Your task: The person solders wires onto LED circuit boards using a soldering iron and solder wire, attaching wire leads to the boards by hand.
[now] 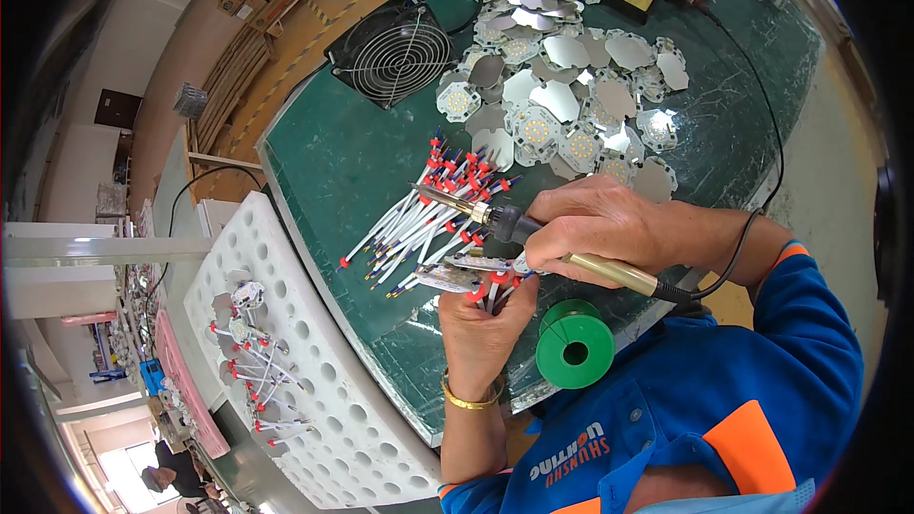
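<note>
Left of the green spool (575, 326), my left fingers (522, 302) pinched boards (447, 278) and red-collared wires (492, 292); my right fingers (566, 236) gripped a soldering iron (511, 225), which needed steady aim.

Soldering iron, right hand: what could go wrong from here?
The soldering iron points over the loose white wires; they might scorch if it dips.
The bare left hand grips other wires near the iron; a slip could burn it.
The cord crosses the right forearm and might snag.

passage: tabletop (319, 167) left of wires (419, 228) | obstacles: fan (398, 57), discs (555, 101), spool (595, 352)
</note>
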`<state>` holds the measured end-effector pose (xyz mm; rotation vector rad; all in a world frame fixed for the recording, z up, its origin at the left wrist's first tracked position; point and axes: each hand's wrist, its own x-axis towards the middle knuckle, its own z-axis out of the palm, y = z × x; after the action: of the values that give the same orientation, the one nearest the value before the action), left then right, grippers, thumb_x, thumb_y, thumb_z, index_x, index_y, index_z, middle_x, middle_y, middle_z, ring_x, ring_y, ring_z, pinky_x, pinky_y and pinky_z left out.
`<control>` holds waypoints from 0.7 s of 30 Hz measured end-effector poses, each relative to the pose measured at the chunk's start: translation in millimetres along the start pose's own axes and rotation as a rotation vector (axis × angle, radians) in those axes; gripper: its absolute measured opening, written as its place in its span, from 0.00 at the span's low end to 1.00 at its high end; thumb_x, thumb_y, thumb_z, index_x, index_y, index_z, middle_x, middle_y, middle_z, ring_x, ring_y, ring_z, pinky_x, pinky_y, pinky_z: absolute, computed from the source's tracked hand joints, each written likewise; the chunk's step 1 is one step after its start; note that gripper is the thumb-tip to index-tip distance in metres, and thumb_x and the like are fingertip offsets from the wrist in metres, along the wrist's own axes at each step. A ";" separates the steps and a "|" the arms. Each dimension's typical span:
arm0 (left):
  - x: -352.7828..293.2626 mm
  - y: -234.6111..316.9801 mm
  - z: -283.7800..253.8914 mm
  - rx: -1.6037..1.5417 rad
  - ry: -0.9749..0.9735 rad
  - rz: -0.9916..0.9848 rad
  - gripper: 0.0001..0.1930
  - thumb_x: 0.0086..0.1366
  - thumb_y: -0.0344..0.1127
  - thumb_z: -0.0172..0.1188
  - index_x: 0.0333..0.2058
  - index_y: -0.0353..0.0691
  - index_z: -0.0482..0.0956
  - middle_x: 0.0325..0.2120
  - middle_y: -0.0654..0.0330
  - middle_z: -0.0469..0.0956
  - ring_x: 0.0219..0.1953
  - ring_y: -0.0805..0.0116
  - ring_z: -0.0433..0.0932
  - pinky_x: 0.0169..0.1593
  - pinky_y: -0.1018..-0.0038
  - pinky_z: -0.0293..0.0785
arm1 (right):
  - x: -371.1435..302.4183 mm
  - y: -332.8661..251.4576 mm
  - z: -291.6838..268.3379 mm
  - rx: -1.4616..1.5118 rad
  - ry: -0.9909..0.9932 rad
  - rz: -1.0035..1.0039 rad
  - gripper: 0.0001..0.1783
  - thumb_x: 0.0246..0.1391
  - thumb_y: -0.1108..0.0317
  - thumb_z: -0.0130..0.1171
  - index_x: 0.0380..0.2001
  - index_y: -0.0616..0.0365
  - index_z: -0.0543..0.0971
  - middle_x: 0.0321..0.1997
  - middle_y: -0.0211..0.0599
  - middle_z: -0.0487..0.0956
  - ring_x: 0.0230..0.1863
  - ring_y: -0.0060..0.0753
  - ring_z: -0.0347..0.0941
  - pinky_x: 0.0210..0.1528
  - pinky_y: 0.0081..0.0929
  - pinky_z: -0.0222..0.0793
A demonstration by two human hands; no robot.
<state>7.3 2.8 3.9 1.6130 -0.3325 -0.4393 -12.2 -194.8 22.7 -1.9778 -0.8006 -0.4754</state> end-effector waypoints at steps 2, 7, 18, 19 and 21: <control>-0.5 0.7 0.1 -0.007 -0.002 -0.001 0.05 0.50 0.22 0.63 0.26 0.35 0.76 0.22 0.70 0.74 0.23 0.86 0.66 0.25 0.87 0.62 | -1.1 0.1 2.0 0.003 0.011 0.002 0.18 0.43 0.77 0.60 0.38 0.51 0.69 0.23 0.34 0.66 0.23 0.40 0.68 0.21 0.31 0.62; -2.7 6.8 1.8 -0.052 0.022 -0.039 0.04 0.51 0.23 0.63 0.23 0.35 0.76 0.20 0.71 0.72 0.21 0.87 0.65 0.24 0.87 0.60 | 0.3 -6.3 3.1 -0.017 0.022 0.041 0.18 0.42 0.76 0.61 0.38 0.51 0.69 0.24 0.35 0.68 0.23 0.41 0.69 0.21 0.32 0.63; -33.0 14.5 -11.3 -0.114 0.113 -0.173 0.02 0.52 0.23 0.62 0.25 0.35 0.78 0.18 0.73 0.71 0.21 0.86 0.63 0.24 0.86 0.59 | -21.8 -26.3 -17.4 0.040 0.214 -0.170 0.17 0.50 0.56 0.59 0.33 0.59 0.73 0.28 0.39 0.76 0.20 0.34 0.67 0.21 0.31 0.59; -34.3 17.6 -8.4 -0.130 0.120 -0.195 0.02 0.52 0.24 0.62 0.25 0.34 0.78 0.18 0.73 0.71 0.21 0.86 0.63 0.24 0.86 0.59 | -28.4 -28.1 -18.1 0.049 0.206 -0.168 0.17 0.50 0.56 0.59 0.33 0.59 0.73 0.28 0.39 0.76 0.20 0.34 0.67 0.21 0.31 0.59; -35.7 20.3 -4.5 -0.150 0.129 -0.219 0.02 0.53 0.24 0.62 0.25 0.34 0.78 0.18 0.73 0.71 0.21 0.86 0.63 0.24 0.86 0.59 | -41.0 -33.5 -20.1 0.042 0.105 -0.182 0.20 0.52 0.51 0.55 0.35 0.58 0.74 0.24 0.36 0.72 0.19 0.33 0.66 0.23 0.30 0.58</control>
<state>-21.1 21.6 27.4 1.5278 -0.0239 -0.5109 -65.1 -214.1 28.3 -1.8338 -0.9206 -0.6577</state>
